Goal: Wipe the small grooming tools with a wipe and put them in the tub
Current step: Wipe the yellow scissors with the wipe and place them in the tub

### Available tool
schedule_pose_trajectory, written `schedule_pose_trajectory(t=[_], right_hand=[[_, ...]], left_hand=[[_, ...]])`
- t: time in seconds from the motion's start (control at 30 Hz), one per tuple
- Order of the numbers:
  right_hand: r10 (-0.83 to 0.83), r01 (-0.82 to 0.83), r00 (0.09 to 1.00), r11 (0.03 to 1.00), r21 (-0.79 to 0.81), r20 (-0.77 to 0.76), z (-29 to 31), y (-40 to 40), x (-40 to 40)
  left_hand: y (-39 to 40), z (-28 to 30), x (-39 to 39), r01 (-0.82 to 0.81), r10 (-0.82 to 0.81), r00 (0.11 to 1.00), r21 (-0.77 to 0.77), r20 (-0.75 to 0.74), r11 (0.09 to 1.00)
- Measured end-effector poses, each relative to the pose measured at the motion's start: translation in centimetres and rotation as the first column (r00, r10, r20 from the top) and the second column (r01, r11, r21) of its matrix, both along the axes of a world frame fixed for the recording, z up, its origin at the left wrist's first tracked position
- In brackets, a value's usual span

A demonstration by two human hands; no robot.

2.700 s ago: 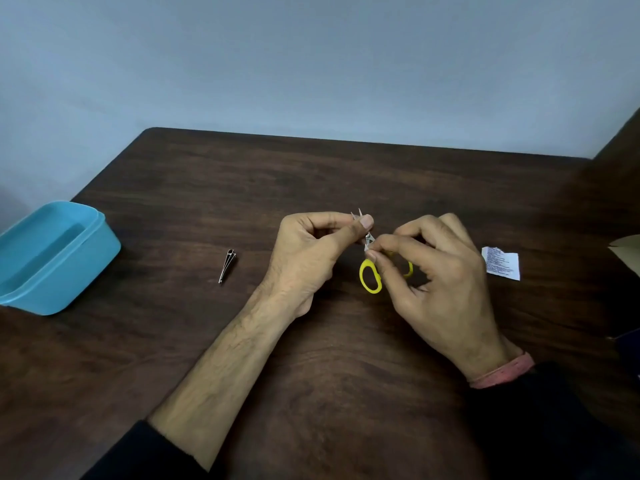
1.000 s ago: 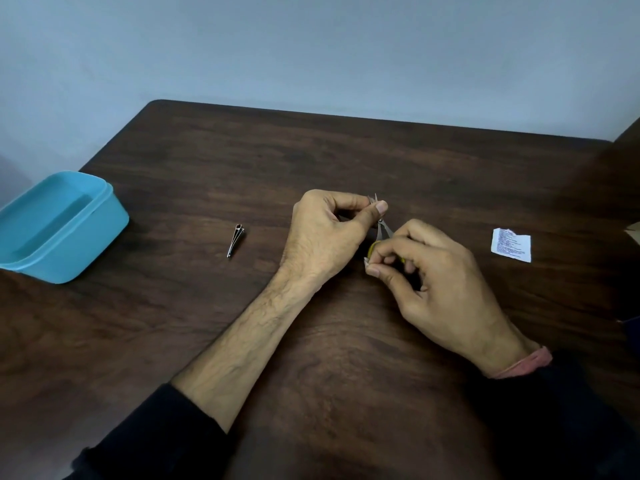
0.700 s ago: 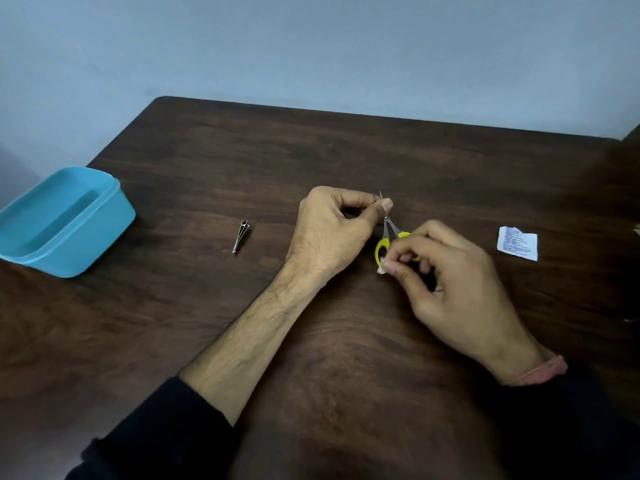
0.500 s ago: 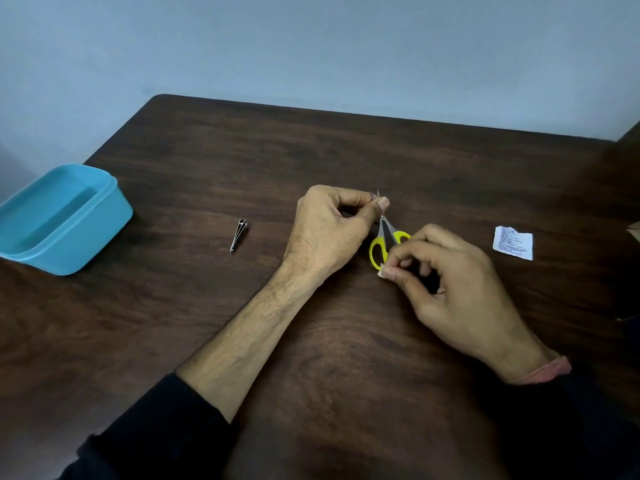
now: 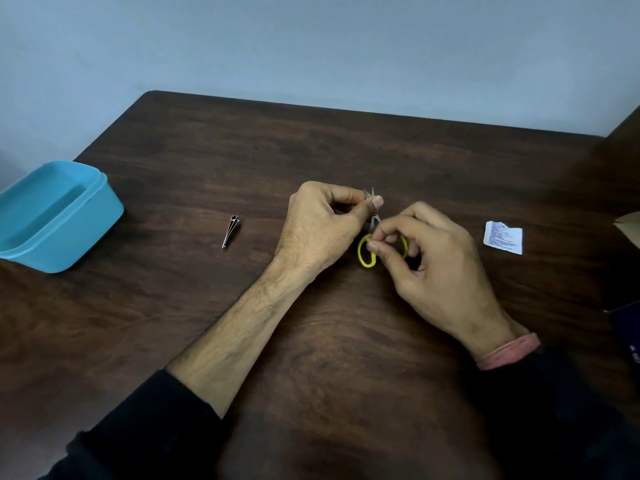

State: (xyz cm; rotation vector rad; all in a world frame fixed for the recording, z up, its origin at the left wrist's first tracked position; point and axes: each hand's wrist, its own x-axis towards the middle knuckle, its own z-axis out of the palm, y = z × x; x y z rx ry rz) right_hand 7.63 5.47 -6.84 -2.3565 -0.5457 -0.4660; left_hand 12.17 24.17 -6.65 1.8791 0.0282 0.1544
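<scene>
The left hand (image 5: 320, 225) pinches the metal blades of a small pair of yellow-handled scissors (image 5: 367, 249) between thumb and curled fingers, tips pointing away from the person. The right hand (image 5: 434, 261) pinches at the yellow loops, its thumb and forefinger closed on the near ring; whether a wipe sits under those fingers cannot be told.

Change noted: over the last few seconds the right hand has slid from the blade pivot down to the handles, and more of the yellow loop is now exposed. Judgement: the wiping of the scissors is moving to the handle end and is probably close to complete.

The small steel nail clipper (image 5: 230, 231) lies untouched on the dark wooden desk (image 5: 346, 341), between the left hand and the open blue plastic tub (image 5: 100, 202) at the desk's left edge. Nothing can be seen inside the tub. A torn white printed sachet (image 5: 503, 236) lies right of the hands.
</scene>
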Motion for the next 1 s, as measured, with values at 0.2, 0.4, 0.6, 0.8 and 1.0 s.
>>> schedule_pose_trajectory(t=[0.2, 0.4, 0.6, 0.8, 1.0], right_hand=[[-0.004, 0.004, 0.999, 1.000, -0.001, 0.034, -0.1, 0.3, 0.1], [-0.054, 0.054, 0.997, 0.999, 0.007, 0.048, -0.3, 0.9, 0.3], [0.003, -0.002, 0.998, 1.000, -0.015, 0.063, -0.4, 0.7, 0.2], [0.089, -0.089, 0.996, 0.996, -0.031, 0.014, -0.3, 0.5, 0.1], [0.222, -0.215, 0.974, 0.969, -0.121, 0.052, 0.0, 0.9, -1.0]], left_hand=[[0.0, -0.1, 0.1, 0.000, 0.000, 1.000, 0.006, -0.003, 1.000], [-0.1, 0.1, -0.1, 0.016, -0.016, 1.000, -0.015, -0.004, 1.000], [-0.1, 0.0, 0.1, 0.015, -0.015, 1.000, -0.019, -0.014, 1.000], [-0.1, 0.0, 0.1, 0.005, -0.005, 1.000, -0.020, -0.012, 1.000], [-0.2, 0.1, 0.1, -0.035, 0.034, 0.999, -0.096, -0.014, 0.995]])
